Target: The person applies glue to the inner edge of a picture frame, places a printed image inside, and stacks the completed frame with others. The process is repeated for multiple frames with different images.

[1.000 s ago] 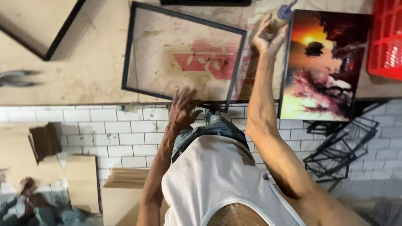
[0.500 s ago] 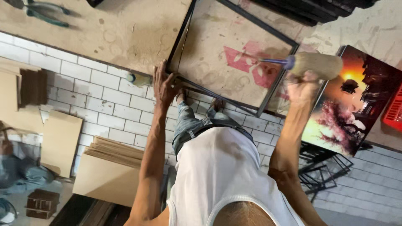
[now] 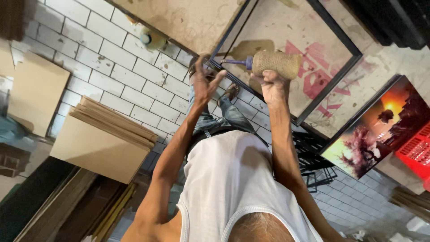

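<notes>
My right hand is shut on a dusty tan squeeze bottle. The bottle lies sideways, and its purple nozzle points left over the near corner of a black picture frame. The frame lies flat on a worn wooden bench top, and red marks show through its clear pane. My left hand hovers at that same corner with its fingers spread and holds nothing. It is a little to the left of the nozzle. My white vest and jeans fill the lower middle.
A sunset painting lies to the right of the frame, with a red crate beyond it. A small round container sits at the bench edge. The bench front is white tile. Stacked brown boards and a black metal rack stand on the floor.
My right hand has carried the bottle from the frame's far side to its near corner and turned the nozzle left. My left hand has lifted off the frame's edge. The view has swung.
</notes>
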Demonstrator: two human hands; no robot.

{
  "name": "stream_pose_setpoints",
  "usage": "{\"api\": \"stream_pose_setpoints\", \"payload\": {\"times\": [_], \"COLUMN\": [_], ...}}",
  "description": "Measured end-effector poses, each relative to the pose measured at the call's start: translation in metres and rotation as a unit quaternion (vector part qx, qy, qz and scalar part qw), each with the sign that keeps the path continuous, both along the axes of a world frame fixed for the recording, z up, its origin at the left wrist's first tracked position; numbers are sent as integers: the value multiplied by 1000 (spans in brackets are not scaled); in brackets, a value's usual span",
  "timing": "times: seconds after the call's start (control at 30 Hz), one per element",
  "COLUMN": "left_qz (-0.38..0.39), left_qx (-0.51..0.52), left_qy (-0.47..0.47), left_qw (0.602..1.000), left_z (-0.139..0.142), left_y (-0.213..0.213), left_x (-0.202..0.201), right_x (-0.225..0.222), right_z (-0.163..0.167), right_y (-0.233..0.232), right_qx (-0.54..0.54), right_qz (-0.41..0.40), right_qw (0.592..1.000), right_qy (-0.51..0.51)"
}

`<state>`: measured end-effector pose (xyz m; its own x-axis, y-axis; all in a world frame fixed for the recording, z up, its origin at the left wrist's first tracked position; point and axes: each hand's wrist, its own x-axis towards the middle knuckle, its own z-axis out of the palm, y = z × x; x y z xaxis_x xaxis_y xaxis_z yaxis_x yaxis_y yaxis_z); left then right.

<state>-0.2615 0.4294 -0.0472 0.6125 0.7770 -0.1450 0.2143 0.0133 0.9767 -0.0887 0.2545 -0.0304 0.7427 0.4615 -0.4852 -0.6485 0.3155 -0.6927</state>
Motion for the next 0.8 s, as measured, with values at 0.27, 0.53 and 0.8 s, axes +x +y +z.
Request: {"api": "stream_pose_setpoints", "payload": {"times": [0.27,0.53,0.8], "left_qz": [-33,-70,-63], "left_qx": [-167,-195,-252], "left_qy": [-8,-40,0], "left_qw": [985,977,966], "left_z": [-4,-8,-8], "left_y": [4,9,11], "left_x": [-1,-7,-6], "right_x": [-13,-20,-29], "right_z": [11,-6,44], "right_y": [36,31,57], "right_qx": [-38,-15,-33], "right_qz": [21,71,88], "right_qw": [999,997,988], "right_qy": [-28,-34,-123]}}
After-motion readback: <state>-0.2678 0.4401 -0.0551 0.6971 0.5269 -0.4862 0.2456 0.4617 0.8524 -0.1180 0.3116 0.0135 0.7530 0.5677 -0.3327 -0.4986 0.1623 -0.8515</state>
